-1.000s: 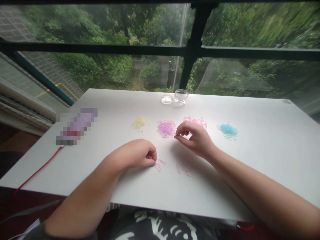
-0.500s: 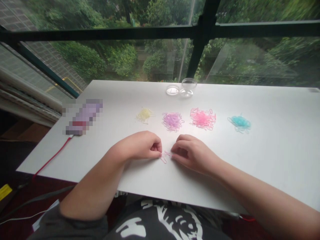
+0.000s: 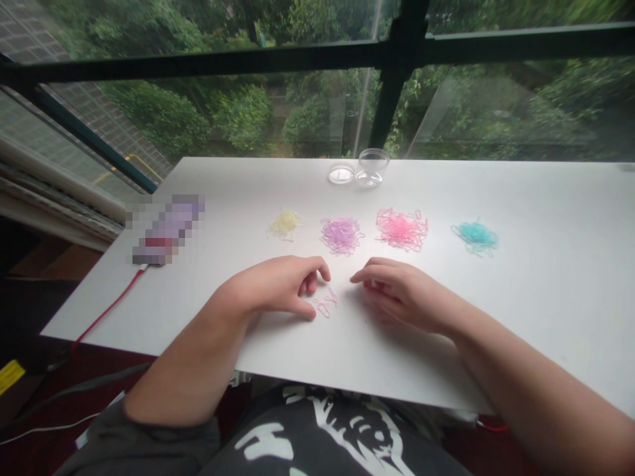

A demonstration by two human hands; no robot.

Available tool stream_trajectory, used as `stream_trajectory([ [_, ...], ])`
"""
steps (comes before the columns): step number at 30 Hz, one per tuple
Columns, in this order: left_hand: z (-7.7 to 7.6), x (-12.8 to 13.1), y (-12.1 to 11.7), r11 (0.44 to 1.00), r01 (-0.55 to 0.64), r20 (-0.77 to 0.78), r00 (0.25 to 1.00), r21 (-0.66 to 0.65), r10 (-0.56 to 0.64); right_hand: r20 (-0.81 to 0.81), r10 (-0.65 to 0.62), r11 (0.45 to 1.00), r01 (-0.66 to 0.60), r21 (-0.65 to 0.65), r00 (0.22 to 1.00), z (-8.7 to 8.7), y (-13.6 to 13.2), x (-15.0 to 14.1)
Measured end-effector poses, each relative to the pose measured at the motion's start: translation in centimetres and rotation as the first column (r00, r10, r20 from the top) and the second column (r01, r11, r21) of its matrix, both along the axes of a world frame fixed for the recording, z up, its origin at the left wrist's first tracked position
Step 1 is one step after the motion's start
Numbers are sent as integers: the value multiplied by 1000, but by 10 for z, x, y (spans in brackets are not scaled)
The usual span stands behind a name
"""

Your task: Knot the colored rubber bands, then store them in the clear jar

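Note:
Both my hands rest on the white table near its front edge. My left hand lies with forefinger and thumb spread apart, holding nothing. A few loose pale pink rubber bands lie on the table just off its fingertips. My right hand sits to the right of those bands, its fingers curled in and pressed together; what they hold, if anything, is hidden. Beyond the hands are piles of small bands in a row: yellow, purple, pink and teal.
A small clear round container and its lid stand at the table's far edge by the window. A blurred purple object lies at the left, with a red cable running off the table's left edge.
My right hand came back from the purple and pink piles to the loose bands, then drew slightly right. My left hand's fingers have uncurled from a fist. The view has shifted a little.

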State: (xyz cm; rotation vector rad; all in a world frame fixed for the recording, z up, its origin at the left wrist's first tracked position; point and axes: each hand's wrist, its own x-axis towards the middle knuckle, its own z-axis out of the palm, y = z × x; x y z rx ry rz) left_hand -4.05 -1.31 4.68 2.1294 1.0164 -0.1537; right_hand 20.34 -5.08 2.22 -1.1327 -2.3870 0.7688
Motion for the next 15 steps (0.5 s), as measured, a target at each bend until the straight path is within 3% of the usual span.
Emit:
stream_trajectory([
  [3,-2,2,0,999,31,4,999,44,-31,96,-63,997,66,-28,993,6,-2,29],
  [7,-4,7,-1,987,94,48,994,131,-101,154,-24,996,37,-82,988,7,-11,48],
  [15,-2,13,-6,942,176,14,982,287,-188,84,45,998,-40,-56,995,5,-18,21],
])
